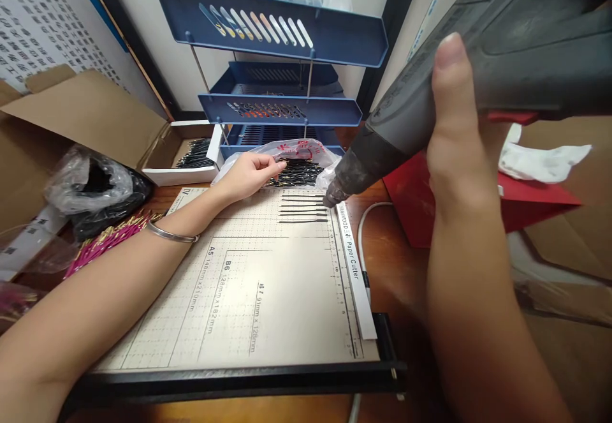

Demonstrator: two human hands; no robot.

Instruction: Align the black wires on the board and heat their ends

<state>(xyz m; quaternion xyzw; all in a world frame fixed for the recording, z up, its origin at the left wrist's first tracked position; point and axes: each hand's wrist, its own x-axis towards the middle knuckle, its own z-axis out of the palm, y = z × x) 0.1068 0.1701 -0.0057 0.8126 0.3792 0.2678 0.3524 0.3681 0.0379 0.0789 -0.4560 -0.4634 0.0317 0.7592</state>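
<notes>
My right hand (459, 117) is wrapped round a dark grey heat gun (406, 104) with a red trigger. Its nozzle tip points down at the right ends of several short black wires (303, 210), which lie in parallel rows on the cream board of a paper cutter (291, 308). At the far edge of the board, my left hand (253, 173) has its thumb and forefinger pinched together at a clear plastic bag (272, 150). A bundle of black wires (302, 173) with gold-coloured ends fills the bag. What the pinched fingers hold, if anything, is too small to make out.
Behind the bag rises a blue tiered rack (287, 111). On the left are a white box (184, 177) of black wires, an open cardboard box (90, 110) and magenta wires (115, 235). A red box (535, 200) and a white cable (362, 238) lie right.
</notes>
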